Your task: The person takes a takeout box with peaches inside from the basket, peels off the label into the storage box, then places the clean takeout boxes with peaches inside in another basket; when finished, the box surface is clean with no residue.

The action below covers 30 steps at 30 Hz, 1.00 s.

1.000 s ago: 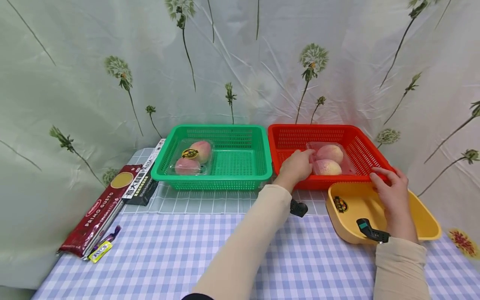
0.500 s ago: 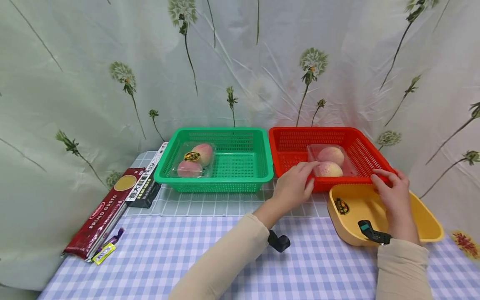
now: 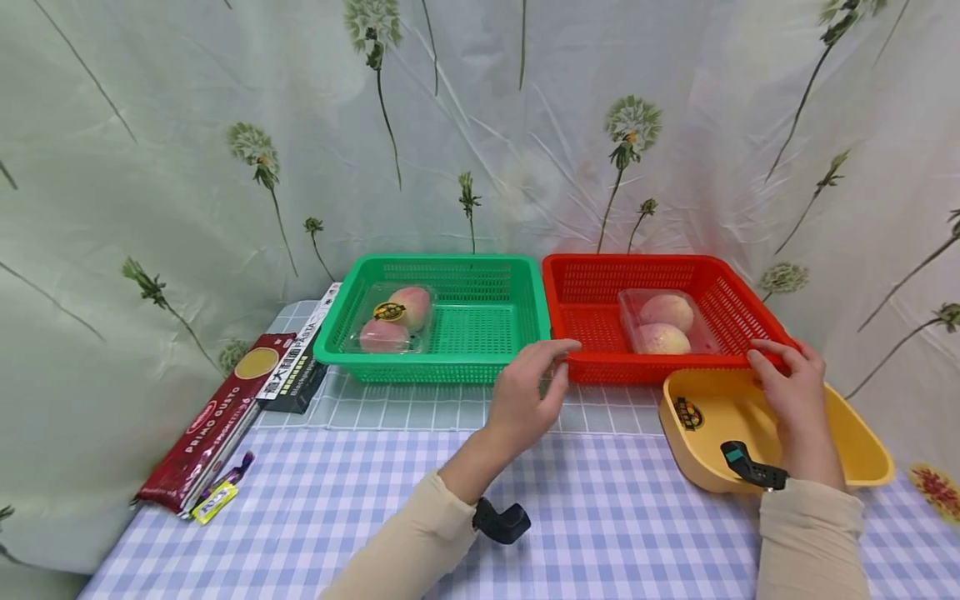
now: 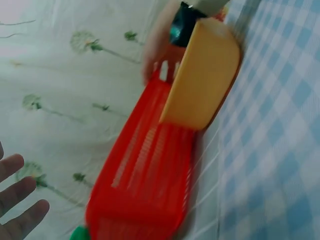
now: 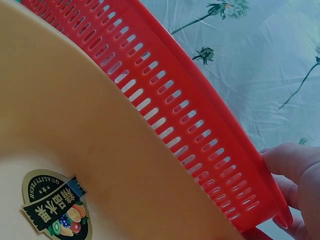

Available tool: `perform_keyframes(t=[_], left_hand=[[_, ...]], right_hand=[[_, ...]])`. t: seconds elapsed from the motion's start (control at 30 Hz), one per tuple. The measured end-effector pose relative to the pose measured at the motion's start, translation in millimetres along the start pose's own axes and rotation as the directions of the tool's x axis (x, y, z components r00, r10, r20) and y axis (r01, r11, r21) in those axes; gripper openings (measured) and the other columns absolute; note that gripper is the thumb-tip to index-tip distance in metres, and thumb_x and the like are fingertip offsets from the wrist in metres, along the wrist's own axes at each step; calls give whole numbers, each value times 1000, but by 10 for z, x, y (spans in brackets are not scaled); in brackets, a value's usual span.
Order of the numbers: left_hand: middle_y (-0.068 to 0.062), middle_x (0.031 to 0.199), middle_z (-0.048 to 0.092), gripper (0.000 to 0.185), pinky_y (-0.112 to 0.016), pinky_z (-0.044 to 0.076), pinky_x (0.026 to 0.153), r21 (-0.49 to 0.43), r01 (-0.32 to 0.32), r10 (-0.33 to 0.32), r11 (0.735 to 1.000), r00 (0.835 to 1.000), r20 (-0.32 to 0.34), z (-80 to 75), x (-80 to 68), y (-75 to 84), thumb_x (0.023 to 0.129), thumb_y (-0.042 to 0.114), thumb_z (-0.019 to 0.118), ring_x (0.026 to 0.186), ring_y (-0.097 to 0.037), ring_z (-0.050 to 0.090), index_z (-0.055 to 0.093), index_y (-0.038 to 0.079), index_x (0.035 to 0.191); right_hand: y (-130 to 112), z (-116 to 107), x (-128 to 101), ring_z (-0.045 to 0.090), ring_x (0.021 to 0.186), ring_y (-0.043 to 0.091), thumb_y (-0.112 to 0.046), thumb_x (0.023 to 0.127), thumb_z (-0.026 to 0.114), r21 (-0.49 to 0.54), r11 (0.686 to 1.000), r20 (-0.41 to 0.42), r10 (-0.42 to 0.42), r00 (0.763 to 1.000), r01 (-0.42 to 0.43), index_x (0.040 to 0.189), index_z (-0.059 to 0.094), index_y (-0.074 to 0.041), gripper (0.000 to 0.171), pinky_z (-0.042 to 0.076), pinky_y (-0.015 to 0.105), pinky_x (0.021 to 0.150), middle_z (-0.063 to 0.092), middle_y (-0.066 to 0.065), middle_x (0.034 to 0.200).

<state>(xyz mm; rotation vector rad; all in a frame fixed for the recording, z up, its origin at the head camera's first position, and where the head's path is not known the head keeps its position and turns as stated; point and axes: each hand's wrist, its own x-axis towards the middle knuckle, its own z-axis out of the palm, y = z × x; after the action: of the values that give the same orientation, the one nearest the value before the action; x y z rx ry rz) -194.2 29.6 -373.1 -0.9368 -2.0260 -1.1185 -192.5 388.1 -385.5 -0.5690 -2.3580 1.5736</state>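
My left hand is in the air before the gap between the two baskets, holding nothing. Its fingers are spread loosely in the left wrist view. At the red basket's front right corner, my right hand pinches the rim between thumb and fingers, as the right wrist view shows. Inside the red basket lies a clear plastic box with two peaches. A yellow tub stands under my right forearm, close to the basket's front. On its inner wall is a black fruit sticker.
A green basket at back left contains another clear box with two peaches. Further left lie a red spaghetti packet, a black pasta box and a small yellow packet. A floral curtain hangs behind.
My left hand has let go of the peach box in the red basket and moved left and toward me. The right hand stays on the red basket's corner.
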Motion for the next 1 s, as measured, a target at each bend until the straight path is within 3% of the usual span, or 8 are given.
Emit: perform_keyframes(t=[0.3,0.37,0.5,0.63,0.73,0.87,0.93,1.0], left_hand=[[-11,111,72,27,-30,59,83,-89,61,-76,994,982,-174,-483,-88,-334,94,-3,55,97,-27,69,68,3,117],[-12,111,73,27,-33,60,82,-92,72,-89,993,976,-200,-558,-106,-409,93,-4,55,96,-29,70,68,2,116],[-13,112,72,27,-39,60,82,-98,104,-124,990,966,-228,-674,-99,-524,94,-4,55,96,-30,69,67,2,117],[-13,113,72,27,-45,59,83,-76,165,-179,983,951,-250,-831,-87,-606,94,-3,54,98,-30,69,67,1,117],[-13,116,71,26,-46,58,83,-51,204,-210,978,939,-272,-971,-72,-675,95,-3,54,99,-27,69,67,1,117],[-12,120,70,26,-41,57,85,-20,269,-261,963,913,-313,-1176,-61,-779,97,-1,54,101,-26,69,68,2,119],[-11,120,69,26,-37,56,86,-1,326,-308,945,890,-337,-1270,-66,-825,97,1,54,102,-27,68,67,3,120],[-11,118,70,26,-36,54,87,14,392,-360,920,857,-369,-1348,-83,-875,98,2,54,102,-28,67,67,4,120]], right_hand=[[-26,16,-11,2,153,44,-39,103,48,-9,1000,12,-5,1000,5,142,50,-9,48,45,0,71,-12,12,167],[-32,19,-13,0,154,44,-40,103,47,-26,1000,6,5,1000,-5,143,49,-10,49,47,7,89,-12,12,168],[-52,0,-11,-6,155,39,-38,103,46,-19,999,-36,33,999,-34,147,49,-16,50,24,36,124,-8,10,169],[-121,-2,-15,-5,157,28,-33,103,46,67,991,-119,125,985,-118,147,52,-23,46,10,44,128,3,1,170],[-229,-16,-38,16,154,16,-23,100,49,246,957,-232,214,949,-156,133,65,-28,37,25,28,122,31,-3,162],[-391,-42,-98,45,113,4,-12,97,54,495,866,-347,272,898,-71,108,77,-23,28,42,11,81,59,-14,116],[-473,-50,-140,45,94,2,-11,97,58,566,824,-361,266,894,-17,102,78,-20,22,40,10,67,58,-14,101],[-553,-37,-199,50,94,3,-11,98,60,613,789,-351,228,908,39,104,78,-14,20,45,7,71,60,-12,101]])
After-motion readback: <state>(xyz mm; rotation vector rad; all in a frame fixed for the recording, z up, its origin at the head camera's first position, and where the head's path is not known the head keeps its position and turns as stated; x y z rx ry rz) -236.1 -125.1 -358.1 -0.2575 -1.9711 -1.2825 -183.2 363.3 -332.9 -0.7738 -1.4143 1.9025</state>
